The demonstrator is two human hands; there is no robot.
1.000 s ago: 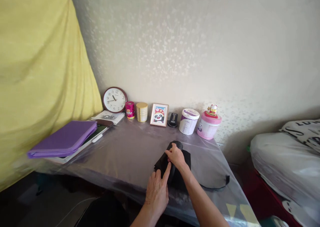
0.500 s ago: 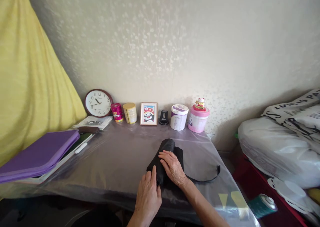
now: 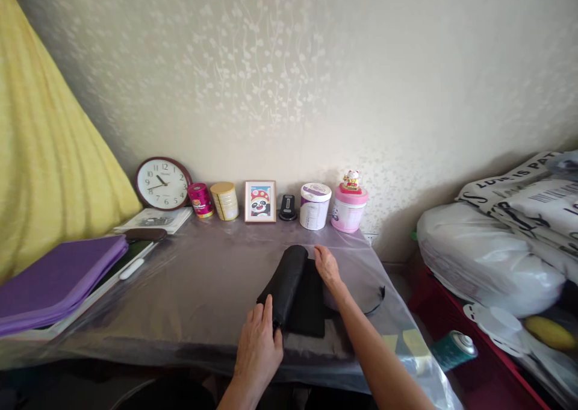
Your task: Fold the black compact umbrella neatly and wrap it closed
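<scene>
On the table [image 3: 203,283] lies a black cloth, partly wound into a thick roll [image 3: 289,283], with a flat layer [image 3: 307,313] spreading out to its right. My left hand [image 3: 259,341] is closed on the roll's near end, thumb and forefinger around its edge. At the flat layer's far right corner is my right hand [image 3: 327,267], its fingers drawn together; whatever they pinch, if anything, is hidden. A thin black strap [image 3: 374,307] curves over the table to the right, partly behind my right forearm.
Along the wall stand a clock [image 3: 163,183], a pink tin [image 3: 200,200], a yellow-lidded canister [image 3: 224,201], a picture frame [image 3: 260,201], and two tubs [image 3: 315,208]. Purple folders [image 3: 63,277] lie at left. Right of the table are a spray can [image 3: 454,351] and stuffed bags [image 3: 487,259].
My right hand has lifted off the roll and moved to the flat layer's far right corner, uncovering the roll and that layer. My left hand keeps its place. The view has shifted slightly.
</scene>
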